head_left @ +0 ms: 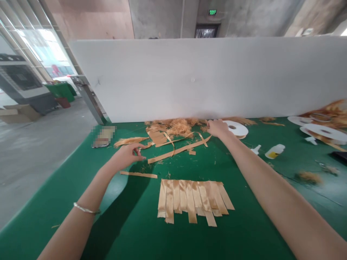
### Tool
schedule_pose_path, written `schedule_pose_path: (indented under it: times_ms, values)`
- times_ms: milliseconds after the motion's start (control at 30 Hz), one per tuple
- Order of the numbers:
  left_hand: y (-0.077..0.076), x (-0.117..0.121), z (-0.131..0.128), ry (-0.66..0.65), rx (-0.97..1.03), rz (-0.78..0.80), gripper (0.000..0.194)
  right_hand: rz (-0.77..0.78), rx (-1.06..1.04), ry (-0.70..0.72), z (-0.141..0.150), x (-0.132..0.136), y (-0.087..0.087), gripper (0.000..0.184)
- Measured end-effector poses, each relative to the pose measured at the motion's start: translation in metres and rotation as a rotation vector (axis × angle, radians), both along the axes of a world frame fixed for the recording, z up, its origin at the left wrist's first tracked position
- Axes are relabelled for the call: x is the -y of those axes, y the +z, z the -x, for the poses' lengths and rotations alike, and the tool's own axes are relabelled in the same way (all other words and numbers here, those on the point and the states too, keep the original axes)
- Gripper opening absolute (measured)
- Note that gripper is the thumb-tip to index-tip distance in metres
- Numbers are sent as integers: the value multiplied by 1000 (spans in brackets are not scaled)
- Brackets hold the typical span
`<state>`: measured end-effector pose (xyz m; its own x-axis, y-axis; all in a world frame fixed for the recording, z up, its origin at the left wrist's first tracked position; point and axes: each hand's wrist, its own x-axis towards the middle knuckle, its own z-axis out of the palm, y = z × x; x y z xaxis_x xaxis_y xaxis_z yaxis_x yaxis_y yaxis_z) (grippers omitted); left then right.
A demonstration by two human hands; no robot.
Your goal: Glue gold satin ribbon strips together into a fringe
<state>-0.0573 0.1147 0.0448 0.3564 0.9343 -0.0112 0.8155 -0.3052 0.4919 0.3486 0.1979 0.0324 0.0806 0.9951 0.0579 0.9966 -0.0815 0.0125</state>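
Note:
My left hand (128,156) is over the left part of the green table, its thumb and fingers apart. Just past the fingertips are a narrow tan ribbon strip (179,150) and the end of a loose curled ribbon. At the back, my right hand (217,128) reaches down by the far end of that strip, left of a white ribbon spool (238,129); its fingertips are mostly hidden. Between the hands lie a tan fringed piece (156,134) and a heap of frayed fibres (180,127). Nearer me lies a row of overlapping satin ribbon strips (189,196), joined along the top.
A short strip (138,174) lies left of the row, and a blurred-out phone-like object (104,136) at the back left. On the right are a small bottle (275,151), more spools (328,133) and a fibre tuft (308,177). A white panel (189,79) stands behind.

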Motion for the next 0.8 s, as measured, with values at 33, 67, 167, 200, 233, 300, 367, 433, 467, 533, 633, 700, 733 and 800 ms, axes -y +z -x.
schedule_pose_path:
  times_ms: [33,67,167,200,233,300,367,433,467,533,633,700,733,800]
  values:
    - [5,0,4,-6,-40,39,50,-14,1,-5,0,1,0,34]
    - [8,0,7,-7,-70,66,50,-19,-3,6,3,2,-1,34]
    - [8,-1,11,15,-123,93,50,3,-40,101,20,-3,-1,34]
    - [5,-1,10,14,-133,96,50,22,-58,129,27,-6,-3,36]
    - [3,-1,9,10,-139,100,50,45,-75,143,34,-10,-4,41]
    - [-2,0,5,-6,-140,102,48,92,-107,136,43,-18,-10,64]
    - [-4,2,2,-18,-140,97,46,125,-137,125,48,-24,-18,80]
    - [-3,4,1,-19,-141,90,43,139,-164,146,49,-27,-24,68]
    - [-2,4,0,-17,-140,81,41,139,-176,167,49,-29,-25,55]
    - [0,2,-2,-16,-135,44,37,126,-195,213,47,-33,-21,32]
    - [3,-10,-17,-33,-132,-39,33,90,-205,258,41,-44,1,18]
    - [4,-23,-36,-62,-134,-67,31,76,-189,255,34,-54,19,13]
    - [4,-31,-47,-75,-139,-75,27,62,-173,240,30,-59,28,13]
    - [5,-50,-69,-91,-162,-90,24,-19,-133,191,21,-65,39,15]
